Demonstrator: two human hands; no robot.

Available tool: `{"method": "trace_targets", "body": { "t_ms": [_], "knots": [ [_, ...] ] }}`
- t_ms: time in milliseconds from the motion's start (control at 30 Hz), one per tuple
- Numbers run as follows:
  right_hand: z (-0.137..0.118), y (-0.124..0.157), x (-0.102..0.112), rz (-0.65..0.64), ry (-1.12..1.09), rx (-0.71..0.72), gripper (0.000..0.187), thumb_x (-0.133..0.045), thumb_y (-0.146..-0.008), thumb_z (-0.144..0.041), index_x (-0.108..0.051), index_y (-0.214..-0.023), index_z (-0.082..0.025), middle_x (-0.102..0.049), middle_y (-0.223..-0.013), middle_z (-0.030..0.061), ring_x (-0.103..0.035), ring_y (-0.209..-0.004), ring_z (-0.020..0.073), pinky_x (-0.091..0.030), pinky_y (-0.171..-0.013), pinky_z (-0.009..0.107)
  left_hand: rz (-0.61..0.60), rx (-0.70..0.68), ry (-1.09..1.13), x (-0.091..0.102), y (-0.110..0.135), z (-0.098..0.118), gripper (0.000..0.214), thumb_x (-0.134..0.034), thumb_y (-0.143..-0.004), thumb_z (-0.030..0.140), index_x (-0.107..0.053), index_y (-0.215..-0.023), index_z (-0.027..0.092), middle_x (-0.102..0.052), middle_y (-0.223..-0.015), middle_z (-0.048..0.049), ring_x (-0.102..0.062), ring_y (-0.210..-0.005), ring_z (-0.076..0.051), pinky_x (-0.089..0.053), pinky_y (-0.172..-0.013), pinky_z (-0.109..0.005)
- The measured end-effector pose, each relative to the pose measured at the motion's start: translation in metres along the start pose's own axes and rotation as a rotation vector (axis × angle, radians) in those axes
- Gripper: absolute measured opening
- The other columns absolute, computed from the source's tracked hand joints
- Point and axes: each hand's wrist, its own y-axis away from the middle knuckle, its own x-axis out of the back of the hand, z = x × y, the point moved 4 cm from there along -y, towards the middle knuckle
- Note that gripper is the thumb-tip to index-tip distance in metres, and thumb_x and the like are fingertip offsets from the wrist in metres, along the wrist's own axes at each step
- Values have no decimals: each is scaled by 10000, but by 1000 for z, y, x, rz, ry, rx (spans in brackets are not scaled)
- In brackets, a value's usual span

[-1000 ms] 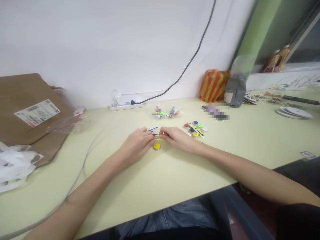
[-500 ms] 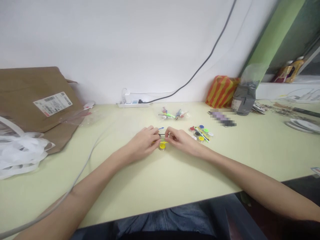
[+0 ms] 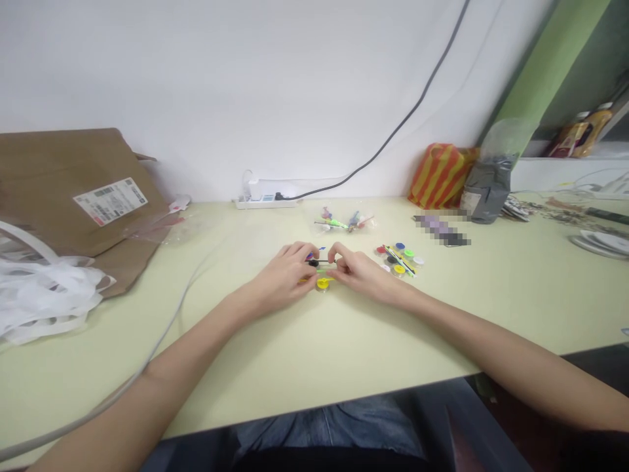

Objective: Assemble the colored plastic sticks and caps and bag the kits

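Observation:
My left hand (image 3: 285,274) rests on the table, fingers curved, thumb and index finger apart around small plastic pieces. Opposite it, my right hand (image 3: 362,272) has its index finger and thumb apart at the other end of these pieces. Between the fingertips lies a thin black stick (image 3: 325,261) beside a round black piece (image 3: 313,263). A green strip (image 3: 322,271) lies nearer me, then a yellow round piece (image 3: 322,284) with a yellow strip. Behind the black stick a blue arrow tip (image 3: 322,248) shows. My fingers partly hide the pieces.
A pile of coloured discs and sticks (image 3: 399,261) lies right of my right hand. Behind are a clear bag of small parts (image 3: 341,221) and a power strip (image 3: 268,203). A grey cable (image 3: 167,328) crosses my left forearm; a cardboard package (image 3: 59,190) stands left.
My right index finger and thumb have spread apart from a near pinch, showing more of the black stick and round black piece. The view has shifted slightly.

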Motion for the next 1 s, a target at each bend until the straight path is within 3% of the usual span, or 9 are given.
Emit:
{"method": "trace_targets", "body": {
  "t_ms": [200, 400, 567, 733, 833, 1000],
  "knots": [
    [-2, 0, -3, -11, 37, 28, 160, -493, -1006, -361, -444, -1087, -232, -460, -610, -93, -396, -571, 126, -273, -585, 242, 9, -12, -34, 1, -1, -2, 330, -439, -969, 242, -688, -757, 199, -570, -1177, -80, -506, -1167, -258, -399, -1021, -456],
    [1, -4, -5, -56, 78, -23, 150, -506, -1002, -363, -481, -1052, -224, -498, -637, -67, -425, -582, 131, -273, -582, 239, 1, -42, -73, 0, -1, -1, 312, -457, -964, 231, -722, -800, 220, -574, -1202, -77, -485, -1221, -269, -379, -1060, -476],
    [-4, -3, -9, -109, 312, -29, 180, -415, -1036, -372, -502, -990, -221, -593, -763, 19, -506, -670, 168, -270, -606, 259, 20, -105, -223, -2, 0, 4, 258, -491, -943, 191, -744, -911, 231, -578, -1210, -91, -461, -1256, -295, -349, -1102, -506],
    [-11, -3, -9, -116, 427, -6, 199, -389, -1040, -333, -533, -983, -208, -625, -776, 45, -521, -671, 174, -250, -590, 263, 35, -112, -270, 1, 2, 10, 281, -465, -944, 168, -723, -834, 191, -589, -1181, -113, -488, -1212, -291, -368, -1100, -516],
    [-5, -7, 9, -89, 465, -52, 181, -434, -1015, -276, -584, -946, -201, -650, -801, 52, -531, -682, 165, -256, -596, 259, 62, -104, -208, 6, 1, 11, 299, -472, -931, 164, -696, -736, 193, -602, -1143, -109, -512, -1169, -285, -397, -1068, -514],
    [18, -7, 64, 17, 534, -171, 132, -529, -935, -208, -659, -923, -186, -690, -872, 67, -552, -730, 165, -302, -635, 263, 60, -98, -173, 10, -1, 7, 299, -451, -966, 200, -672, -765, 194, -634, -1054, -98, -533, -1139, -274, -421, -1013, -487]
  ]
}}
